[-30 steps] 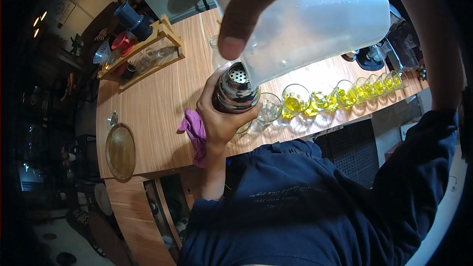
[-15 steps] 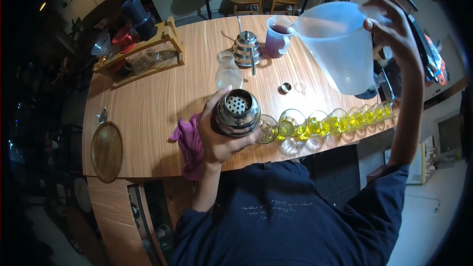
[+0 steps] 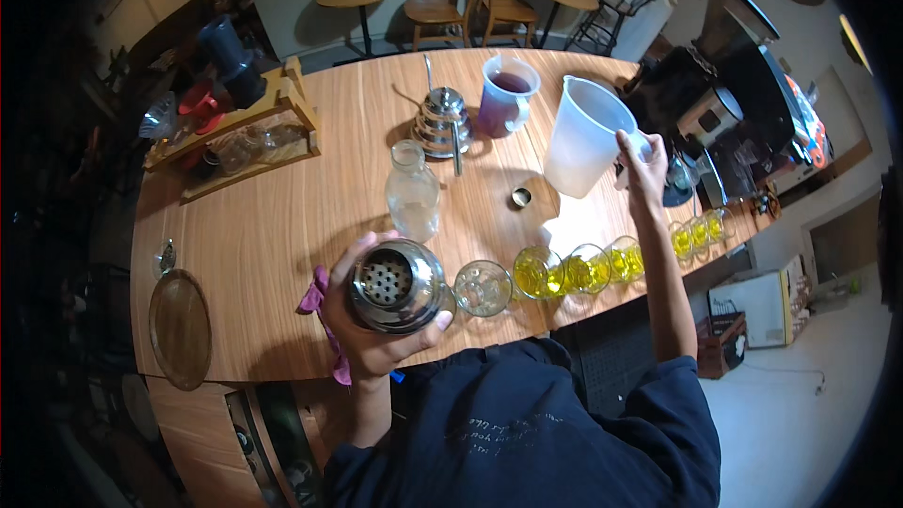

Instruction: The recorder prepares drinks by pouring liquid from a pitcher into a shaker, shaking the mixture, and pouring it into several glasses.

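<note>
My left hand (image 3: 376,346) is wrapped round a steel cocktail shaker (image 3: 421,284), whose perforated strainer top faces up without a cap. My right hand (image 3: 643,169) grips the handle of a translucent white pitcher (image 3: 581,143); whether its base touches the table I cannot tell. A small metal cap (image 3: 521,198) lies between the two hands. Right beside the shaker is a glass (image 3: 483,290) with clear contents. From there a row of glasses with yellow liquid (image 3: 588,270) runs along the table's front edge to the right. A clear glass bottle (image 3: 412,196) stands behind the shaker.
At the back stand a steel gooseneck kettle (image 3: 441,125) and a jug of purple liquid (image 3: 508,99). A purple cloth (image 3: 321,293) lies by my left wrist. An oval wooden tray (image 3: 181,329) and wooden rack (image 3: 254,136) are at left, black machines (image 3: 673,85) at right.
My right hand has brought the pitcher down from up high, toward the table. The shaker in my left hand sits lower and further left in view. The whole view has shifted as well.
</note>
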`<state>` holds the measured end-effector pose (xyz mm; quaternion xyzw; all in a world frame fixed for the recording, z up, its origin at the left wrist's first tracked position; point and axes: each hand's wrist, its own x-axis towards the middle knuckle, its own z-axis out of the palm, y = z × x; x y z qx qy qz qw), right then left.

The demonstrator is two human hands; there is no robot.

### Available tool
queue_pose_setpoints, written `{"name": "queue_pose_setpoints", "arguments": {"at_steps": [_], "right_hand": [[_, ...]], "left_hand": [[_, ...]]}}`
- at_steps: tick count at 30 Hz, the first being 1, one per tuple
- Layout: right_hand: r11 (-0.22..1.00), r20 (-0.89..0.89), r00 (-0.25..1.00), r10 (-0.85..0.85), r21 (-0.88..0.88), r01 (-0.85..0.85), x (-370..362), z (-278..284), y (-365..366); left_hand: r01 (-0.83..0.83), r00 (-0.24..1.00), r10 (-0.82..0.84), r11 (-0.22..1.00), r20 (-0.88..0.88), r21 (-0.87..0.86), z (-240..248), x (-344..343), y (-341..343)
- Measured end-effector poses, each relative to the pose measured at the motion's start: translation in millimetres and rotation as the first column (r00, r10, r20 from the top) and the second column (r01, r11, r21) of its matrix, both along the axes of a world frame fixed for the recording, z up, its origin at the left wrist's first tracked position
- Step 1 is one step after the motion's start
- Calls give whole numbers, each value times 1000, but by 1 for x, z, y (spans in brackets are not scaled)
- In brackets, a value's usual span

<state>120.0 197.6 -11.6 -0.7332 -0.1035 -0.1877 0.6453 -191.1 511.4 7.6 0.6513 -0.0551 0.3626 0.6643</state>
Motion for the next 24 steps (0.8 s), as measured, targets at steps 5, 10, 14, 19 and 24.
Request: {"name": "queue_pose_setpoints", "arguments": {"at_steps": [5,10,14,19,24], "right_hand": [[991,-45,995,-89,-102,84,-11,-33,12],[986,-75,987,-139,-107,131,-18,-39,7],[960,-58,993,-107,-265,88,-19,-44,-10],[860,-27,974,-226,-475,186,-38,-33,1],[509,685,726,-58,-606,612,-61,-4,51]], "left_hand": [[-45,998,45,999,-53,8,-2,0,6],[-125,990,130,989,-59,82,-9,1,11],[-196,977,207,967,-55,162,-19,3,13],[-227,970,240,951,-37,210,-23,2,14],[-233,966,247,958,-68,167,-27,2,11]]}}
